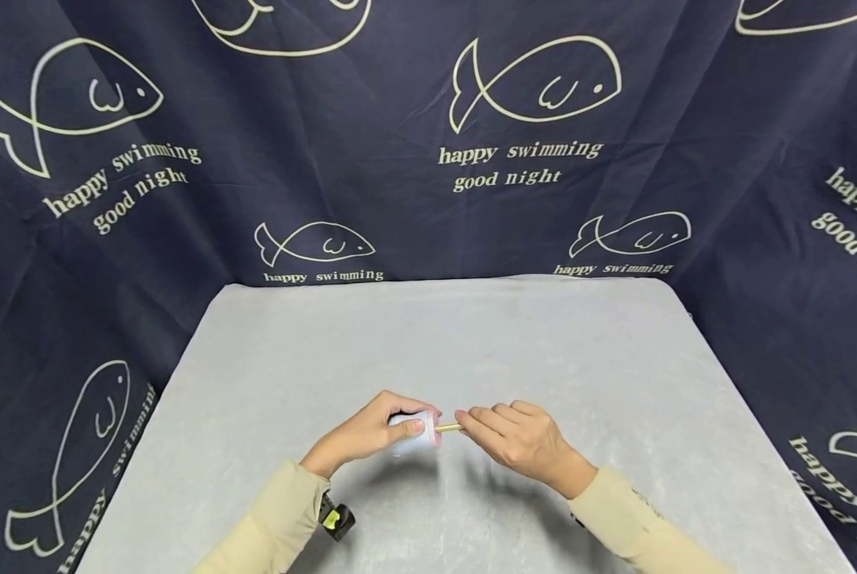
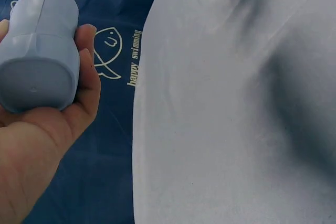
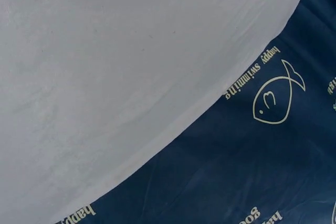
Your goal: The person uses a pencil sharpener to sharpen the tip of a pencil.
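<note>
Gripping the pale blue, smooth plastic container (image 1: pixel 406 448) with a pink rim, the left hand (image 1: pixel 363 430) has it cradled here, thumb laid along one side and fingers wrapped round the other. Over to the right hand (image 1: pixel 521 440), and I see its fingers curled in, pinching a thin gold-coloured stick (image 1: pixel 449 427). That stick bridges the gap between the hands, running left to meet the container's pink-rimmed end; how far in it reaches, I can't tell from out here. So the container sits just left of the right hand's fingertips, its rimmed end turned right towards them, its body tucked into the left palm. My left wrist view gives me the waisted body and the flat, rounded base, with fingers at the far end. All of this hangs above the near half of a table draped in light grey cloth (image 1: pixel 457 343), soft shadows falling below. Cream-coloured puffy sleeves (image 1: pixel 270 518) come in from the near left and near right, a small black device (image 1: pixel 338 520) strapped at the left wrist. Beyond the far edge, I've got a navy curtain (image 1: pixel 414 223) with white fish outlines (image 1: pixel 543 80).
</note>
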Demonstrator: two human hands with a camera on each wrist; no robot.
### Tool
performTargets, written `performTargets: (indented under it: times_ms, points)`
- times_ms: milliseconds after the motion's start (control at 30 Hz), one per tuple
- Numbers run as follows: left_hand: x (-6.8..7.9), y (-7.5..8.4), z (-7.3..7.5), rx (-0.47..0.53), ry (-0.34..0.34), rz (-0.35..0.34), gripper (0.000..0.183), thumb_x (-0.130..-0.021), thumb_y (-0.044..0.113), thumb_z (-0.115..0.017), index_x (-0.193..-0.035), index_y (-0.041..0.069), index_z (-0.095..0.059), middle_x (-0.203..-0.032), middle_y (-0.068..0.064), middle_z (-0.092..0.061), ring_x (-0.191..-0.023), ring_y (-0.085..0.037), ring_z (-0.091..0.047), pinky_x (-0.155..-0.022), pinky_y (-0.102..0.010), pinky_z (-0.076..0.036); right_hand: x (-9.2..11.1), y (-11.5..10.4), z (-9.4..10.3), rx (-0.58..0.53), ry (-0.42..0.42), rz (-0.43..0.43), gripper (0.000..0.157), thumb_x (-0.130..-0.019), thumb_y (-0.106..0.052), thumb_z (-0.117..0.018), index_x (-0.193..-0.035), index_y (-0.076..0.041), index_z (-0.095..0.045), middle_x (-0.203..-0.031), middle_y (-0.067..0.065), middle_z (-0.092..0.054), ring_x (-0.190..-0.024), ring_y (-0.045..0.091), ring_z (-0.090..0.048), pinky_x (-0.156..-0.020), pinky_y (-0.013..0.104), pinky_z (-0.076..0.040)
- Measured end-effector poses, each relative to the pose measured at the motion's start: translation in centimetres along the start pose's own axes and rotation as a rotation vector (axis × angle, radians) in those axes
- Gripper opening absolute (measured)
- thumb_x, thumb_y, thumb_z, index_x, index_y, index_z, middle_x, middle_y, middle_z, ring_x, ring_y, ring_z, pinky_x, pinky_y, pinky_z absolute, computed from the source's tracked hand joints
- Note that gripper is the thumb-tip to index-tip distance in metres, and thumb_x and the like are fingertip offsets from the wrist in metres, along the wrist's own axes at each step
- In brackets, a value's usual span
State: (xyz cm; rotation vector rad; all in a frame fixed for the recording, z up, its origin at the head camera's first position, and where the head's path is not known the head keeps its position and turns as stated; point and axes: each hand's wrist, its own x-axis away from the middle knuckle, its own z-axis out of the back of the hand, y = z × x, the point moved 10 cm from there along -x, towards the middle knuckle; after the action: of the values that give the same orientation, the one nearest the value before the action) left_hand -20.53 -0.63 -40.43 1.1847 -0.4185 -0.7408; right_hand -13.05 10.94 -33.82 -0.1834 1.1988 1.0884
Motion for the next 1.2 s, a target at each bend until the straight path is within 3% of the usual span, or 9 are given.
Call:
performTargets:
  times_ms: [167,333,500,600,700,867,1033,1100,1200]
  points:
    - [0.4,0.8,0.4,-0.245,0.17,-0.07,0.035,-0.092,0.014,-0.061,-0.123,-0.003,-0.061,-0.11,-0.015,-0.068,-0.092,-0.013,-0.062,-0.081,-0.027,-0.051,0.4,1.3,-2.0,-0.149,-0.165,-0.179,0.033,-0.1,-0.026,-0.048,-0.082,-0.014,-0.072,-0.06,-0.011,-0.06,-0.04,0.001,-0.039,-0.038,0.012,-0.027]
    - [1.6,3.3,-0.4,-0.667,0.347,-0.379,0.038,-0.092,0.014,-0.06,-0.122,-0.008,-0.058,-0.11,-0.016,-0.066,-0.094,-0.021,-0.062,-0.077,-0.027,-0.052,2.1,3.7,-5.0,-0.478,-0.436,-0.581,0.015,-0.089,-0.025,-0.065,-0.082,-0.017,-0.075,-0.061,-0.011,-0.064,-0.041,-0.005,-0.039,-0.04,0.011,-0.029]
    - [2.4,4.9,-2.7,-1.109,0.416,-0.703,0.044,-0.103,0.026,-0.035,-0.117,-0.01,-0.058,-0.106,-0.016,-0.064,-0.092,-0.024,-0.061,-0.084,-0.032,-0.051,6.3,4.2,-8.3,-0.962,-0.706,-1.107,0.01,-0.086,-0.015,-0.068,-0.084,-0.009,-0.076,-0.06,-0.001,-0.067,-0.044,-0.003,-0.037,-0.043,0.016,-0.028]
    - [2.7,5.1,-3.4,-1.23,0.439,-0.806,0.046,-0.105,0.024,-0.03,-0.114,-0.011,-0.059,-0.104,-0.017,-0.065,-0.09,-0.025,-0.062,-0.085,-0.033,-0.051,7.5,3.8,-9.2,-1.124,-0.772,-1.232,0.013,-0.088,-0.011,-0.066,-0.084,-0.002,-0.074,-0.063,0.009,-0.068,-0.046,0.0,-0.035,-0.044,0.017,-0.025]
    - [2.5,5.1,-3.4,-1.286,0.456,-0.804,0.044,-0.104,0.023,-0.032,-0.114,-0.01,-0.059,-0.106,-0.018,-0.065,-0.091,-0.025,-0.062,-0.085,-0.033,-0.051,7.7,4.3,-9.3,-1.087,-0.771,-1.228,0.013,-0.088,-0.014,-0.067,-0.086,-0.004,-0.075,-0.065,0.007,-0.069,-0.045,0.0,-0.037,-0.043,0.017,-0.027]
    - [1.3,4.6,-2.8,-1.392,0.463,-0.685,0.039,-0.102,0.021,-0.037,-0.118,-0.009,-0.058,-0.11,-0.017,-0.064,-0.092,-0.025,-0.061,-0.084,-0.032,-0.05,6.7,5.8,-8.2,-0.755,-0.646,-1.07,0.011,-0.086,-0.019,-0.07,-0.095,-0.015,-0.076,-0.081,-0.002,-0.074,-0.044,-0.002,-0.039,-0.045,0.02,-0.037]
    - [0.7,4.2,-1.3,-1.31,0.491,-0.572,0.044,-0.104,0.025,-0.033,-0.119,-0.009,-0.057,-0.109,-0.016,-0.064,-0.094,-0.026,-0.06,-0.085,-0.035,-0.049,4.4,5.2,-6.2,-0.45,-0.448,-0.721,0.023,-0.085,-0.011,-0.068,-0.107,-0.012,-0.072,-0.1,0.0,-0.073,-0.071,0.01,-0.065,-0.068,0.029,-0.049]
    - [0.6,4.0,-0.8,-1.245,0.485,-0.523,0.047,-0.103,0.028,-0.033,-0.12,-0.009,-0.056,-0.108,-0.016,-0.064,-0.095,-0.026,-0.06,-0.086,-0.036,-0.049,3.8,4.5,-5.6,-0.342,-0.404,-0.585,0.023,-0.089,-0.015,-0.063,-0.111,-0.011,-0.07,-0.104,0.001,-0.072,-0.092,0.016,-0.067,-0.078,0.034,-0.047]
    - [0.4,3.4,-0.3,-1.127,0.435,-0.429,0.046,-0.1,0.029,-0.043,-0.123,-0.009,-0.055,-0.109,-0.016,-0.064,-0.097,-0.026,-0.061,-0.087,-0.036,-0.05,3.5,3.6,-5.0,-0.219,-0.364,-0.44,0.028,-0.098,-0.024,-0.051,-0.115,-0.01,-0.068,-0.109,0.002,-0.07,-0.096,0.019,-0.066,-0.082,0.037,-0.045]
